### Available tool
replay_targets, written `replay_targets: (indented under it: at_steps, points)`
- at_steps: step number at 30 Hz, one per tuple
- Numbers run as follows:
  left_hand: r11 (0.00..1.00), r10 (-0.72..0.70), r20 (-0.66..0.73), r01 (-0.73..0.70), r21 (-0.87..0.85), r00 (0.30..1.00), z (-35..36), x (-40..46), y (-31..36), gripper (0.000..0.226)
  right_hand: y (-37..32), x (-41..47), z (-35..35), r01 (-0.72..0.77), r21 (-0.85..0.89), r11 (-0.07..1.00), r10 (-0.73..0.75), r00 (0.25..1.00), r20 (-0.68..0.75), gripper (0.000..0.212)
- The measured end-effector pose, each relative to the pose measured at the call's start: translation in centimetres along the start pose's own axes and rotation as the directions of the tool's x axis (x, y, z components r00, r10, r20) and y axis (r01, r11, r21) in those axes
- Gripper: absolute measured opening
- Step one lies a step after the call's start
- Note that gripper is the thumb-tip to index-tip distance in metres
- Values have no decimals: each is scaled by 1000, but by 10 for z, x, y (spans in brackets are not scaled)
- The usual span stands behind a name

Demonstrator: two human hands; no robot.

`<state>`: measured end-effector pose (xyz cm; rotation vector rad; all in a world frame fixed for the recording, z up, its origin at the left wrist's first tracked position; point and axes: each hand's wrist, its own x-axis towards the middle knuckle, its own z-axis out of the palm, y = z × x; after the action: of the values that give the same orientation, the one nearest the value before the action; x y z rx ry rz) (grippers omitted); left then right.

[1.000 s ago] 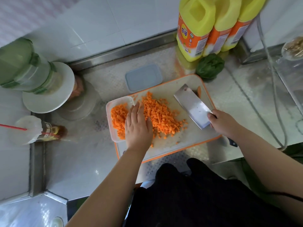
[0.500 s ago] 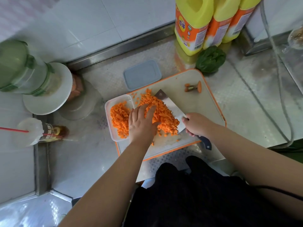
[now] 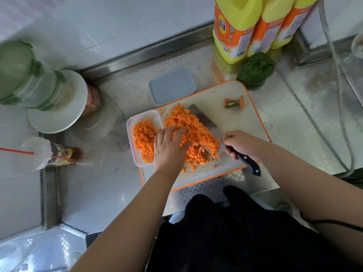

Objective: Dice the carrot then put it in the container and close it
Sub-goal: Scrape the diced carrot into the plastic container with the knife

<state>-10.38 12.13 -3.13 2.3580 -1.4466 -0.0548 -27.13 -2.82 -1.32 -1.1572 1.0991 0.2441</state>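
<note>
A heap of diced carrot point(image 3: 193, 132) lies on the orange-rimmed cutting board point(image 3: 235, 114), partly piled on the flat blade of a cleaver point(image 3: 211, 127). My right hand point(image 3: 240, 143) grips the cleaver's black handle. My left hand point(image 3: 170, 148) rests with straight fingers against the left side of the heap. A clear plastic container point(image 3: 144, 117) stands at the board's left edge with diced carrot inside. Its grey-blue lid point(image 3: 171, 86) lies behind the board. A carrot end point(image 3: 233, 102) sits at the board's far right.
Three yellow bottles point(image 3: 238, 30) and a green leafy vegetable point(image 3: 256, 68) stand behind the board. At the left are a green-capped jar on a white plate point(image 3: 57, 107), a glass lid point(image 3: 94, 122) and a lidded drink cup point(image 3: 47, 153). A cable point(image 3: 337, 107) runs along the right counter.
The cleaver has moved from the board's right side into the carrot heap, its blade sliding under the dice. My left hand has stayed by the heap, fingers now reaching over the carrot.
</note>
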Motion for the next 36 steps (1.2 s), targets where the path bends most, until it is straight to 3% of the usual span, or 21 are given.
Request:
replay_targets:
  at_steps: [5,8,11,15,19,24,31,36]
  points:
    - [976,-53,-208,7,-217,977,-9,-3,5,31,-18,-13,-5,48,-79,996,-49,999,-6,30]
    - [966,53,-312,-128,-225,948,-21,-3,10,33,-35,-18,2,62,-162,985,-61,998,13,32]
    - [935,261,-298,-317,-157,918,-28,-2,17,37,-52,-19,20,68,-251,966,-59,997,45,32]
    - [920,363,-200,-384,-76,910,-26,-3,18,37,-70,-12,47,42,-419,907,-12,997,73,23]
    - [945,286,-183,-309,-111,941,-20,-5,5,30,-80,-4,68,24,-534,845,15,998,68,20]
    - [966,169,-189,-200,-163,967,-13,-2,-12,14,-88,2,77,12,-616,787,23,999,49,33]
    - [995,96,-183,-92,32,978,-12,14,-45,21,-99,-6,81,21,-650,760,4,999,36,34]
    - [972,-99,-212,139,188,972,-8,16,-68,22,-102,-18,75,8,-645,764,16,999,30,33]
